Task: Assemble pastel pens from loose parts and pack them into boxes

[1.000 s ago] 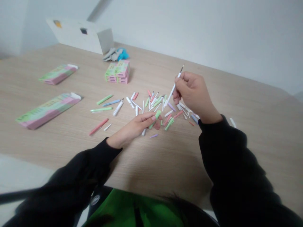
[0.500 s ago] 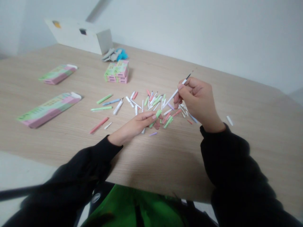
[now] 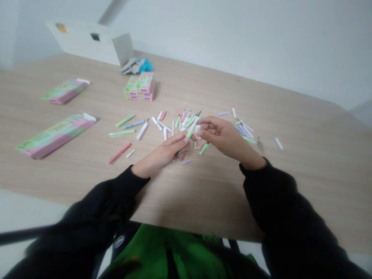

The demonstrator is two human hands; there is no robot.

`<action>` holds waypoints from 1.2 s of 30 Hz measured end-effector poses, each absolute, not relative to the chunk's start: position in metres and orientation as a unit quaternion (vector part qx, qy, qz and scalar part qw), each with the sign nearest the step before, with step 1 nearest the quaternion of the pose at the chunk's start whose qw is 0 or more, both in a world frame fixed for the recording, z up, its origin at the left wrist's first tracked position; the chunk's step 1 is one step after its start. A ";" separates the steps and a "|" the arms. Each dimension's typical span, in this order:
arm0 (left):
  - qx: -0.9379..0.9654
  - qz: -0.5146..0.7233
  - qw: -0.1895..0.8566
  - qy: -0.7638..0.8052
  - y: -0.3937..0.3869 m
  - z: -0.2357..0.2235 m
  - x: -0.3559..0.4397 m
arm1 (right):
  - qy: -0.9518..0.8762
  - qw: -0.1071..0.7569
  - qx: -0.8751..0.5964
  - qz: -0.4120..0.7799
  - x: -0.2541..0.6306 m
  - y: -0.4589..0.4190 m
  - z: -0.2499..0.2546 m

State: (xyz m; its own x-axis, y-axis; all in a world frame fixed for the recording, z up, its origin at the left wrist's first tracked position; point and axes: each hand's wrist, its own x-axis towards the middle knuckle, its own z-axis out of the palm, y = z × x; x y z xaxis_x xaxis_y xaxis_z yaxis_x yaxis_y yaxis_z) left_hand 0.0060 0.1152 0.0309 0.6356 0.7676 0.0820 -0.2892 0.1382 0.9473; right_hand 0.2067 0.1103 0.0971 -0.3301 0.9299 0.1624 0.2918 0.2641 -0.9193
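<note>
In my left hand [image 3: 168, 149] I grip a green pen barrel [image 3: 189, 134], tilted up and to the right, its lower part hidden by my fingers. A white pen refill [image 3: 194, 123] stands at the barrel's upper end and appears to sit inside it. My right hand [image 3: 221, 135] is just right of the refill, fingers curved, with a gap between thumb and forefinger. Whether its fingertips touch the refill is hard to make out. Loose pen parts, among them white refills, caps and coloured barrels, lie behind and around both hands. A purple cap [image 3: 186, 161] lies below my left hand.
Several pens and parts, including a red pen [image 3: 119, 153], lie to the left. Two long printed boxes [image 3: 58, 135] are farther left. Stacked small boxes [image 3: 139, 87], gloves [image 3: 136, 66] and a white carton [image 3: 90, 44] stand behind. More parts [image 3: 245, 130] lie at right.
My right hand has come left and down, bringing the white refill to the green barrel in my left hand. Its fingers have loosened. My left hand still holds the barrel.
</note>
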 end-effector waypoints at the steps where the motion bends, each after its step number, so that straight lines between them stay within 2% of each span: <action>1: 0.544 0.369 0.722 0.216 0.116 0.030 0.005 | -0.692 0.399 -0.444 0.406 0.212 0.109 0.098; 4: 0.546 0.376 0.721 0.200 0.117 0.031 0.004 | -0.689 0.415 -0.485 0.342 0.240 0.103 0.100; 9: 0.536 0.385 0.724 0.201 0.113 0.042 0.002 | -0.641 0.358 -0.652 0.191 0.312 0.085 0.088; 12: 0.525 0.376 0.733 0.216 0.112 0.045 0.002 | -0.588 0.289 -0.745 0.126 0.352 0.072 0.068; 19: 0.561 0.364 0.702 0.244 0.116 0.032 0.003 | -0.571 0.201 -0.794 0.044 0.387 0.059 0.016; 31: 0.632 0.339 0.631 0.295 0.114 0.020 0.003 | -0.509 0.224 -0.831 -0.002 0.421 0.062 -0.002; 36: 0.571 0.347 0.683 0.294 0.107 0.022 0.008 | -0.469 0.256 -0.845 0.001 0.434 0.056 -0.002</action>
